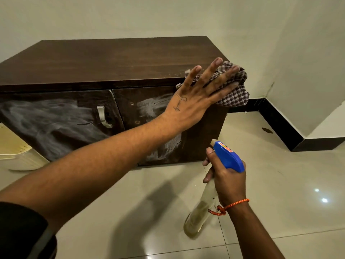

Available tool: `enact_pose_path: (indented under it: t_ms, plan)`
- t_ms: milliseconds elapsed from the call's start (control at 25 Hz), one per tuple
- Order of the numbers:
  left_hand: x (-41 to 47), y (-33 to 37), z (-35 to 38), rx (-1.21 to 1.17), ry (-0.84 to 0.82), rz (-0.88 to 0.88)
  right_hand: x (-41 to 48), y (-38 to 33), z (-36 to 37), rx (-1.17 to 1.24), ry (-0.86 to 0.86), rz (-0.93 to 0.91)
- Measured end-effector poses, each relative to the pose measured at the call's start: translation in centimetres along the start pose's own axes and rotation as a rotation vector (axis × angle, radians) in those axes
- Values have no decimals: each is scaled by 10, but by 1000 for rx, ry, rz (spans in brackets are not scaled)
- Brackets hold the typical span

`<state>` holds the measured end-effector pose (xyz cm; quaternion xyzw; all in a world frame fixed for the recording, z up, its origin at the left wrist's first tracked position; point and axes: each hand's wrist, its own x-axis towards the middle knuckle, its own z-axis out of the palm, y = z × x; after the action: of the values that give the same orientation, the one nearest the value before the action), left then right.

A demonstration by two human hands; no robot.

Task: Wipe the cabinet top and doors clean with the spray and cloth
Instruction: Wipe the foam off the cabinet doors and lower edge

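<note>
Right hand: the right hand (226, 181), nearest to me, is below the cabinet's front right corner, fingers curled tight round the neck of the spray bottle; an orange braided thread is tied at the wrist.
Spray bottle: the spray bottle (200, 212) has a blue trigger head and a clear, cloudy body that hangs down over the floor tiles, tilted, its nozzle close to the cabinet's lower right corner. It looks slightly blurred.
Left arm: bare forearm with a dark sleeve at the elbow, reaching diagonally across the front of the cabinet.
Left hand: the left hand (194, 96) lies flat at the cabinet's upper right front corner, fingers spread wide and straight, pressing the cloth against the edge; there is a small script tattoo on the back of it.
Cloth: the checked cloth (237, 90), brown and white, is bunched under the fingertips, draped over the cabinet's right corner and hanging a little down its side.
Cabinet: the dark wooden cabinet (112, 60) stands on the floor against the wall, with two front doors.
Left door: the left door (56, 124) shows pale smeared streaks and a metal handle (103, 116).
Right door: the right door (149, 113) has white smears too, partly hidden behind the arm.
Beside the cabinet, left: a cream-coloured object (16, 150), cut off by the edge of view.
Beyond the cabinet: the pale wall (168, 15) with black skirting (276, 124) running off to the right.
</note>
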<state>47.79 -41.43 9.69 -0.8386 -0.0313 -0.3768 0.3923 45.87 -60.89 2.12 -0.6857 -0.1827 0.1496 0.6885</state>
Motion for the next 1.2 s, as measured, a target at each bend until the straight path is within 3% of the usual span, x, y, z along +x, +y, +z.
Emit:
enact_pose_path:
  t_ms: [200, 600, 840, 1000, 1200]
  plan:
    - [-11, 10, 2, -112, -56, 6, -4, 2, 0, -21, -1, -4]
    - [-138, 120, 68, -182, -337, 424, -5, 10, -23, -100, 49, 3]
    - [-174, 130, 87, -154, -476, 585, -1, 20, -30, -128, 48, 27]
    - [-142, 107, 70, -266, -388, 435, -1, 9, -28, -88, 65, 11]
    - [-65, 52, 28, -220, -248, 209, 0, -11, -21, -25, 87, -20]
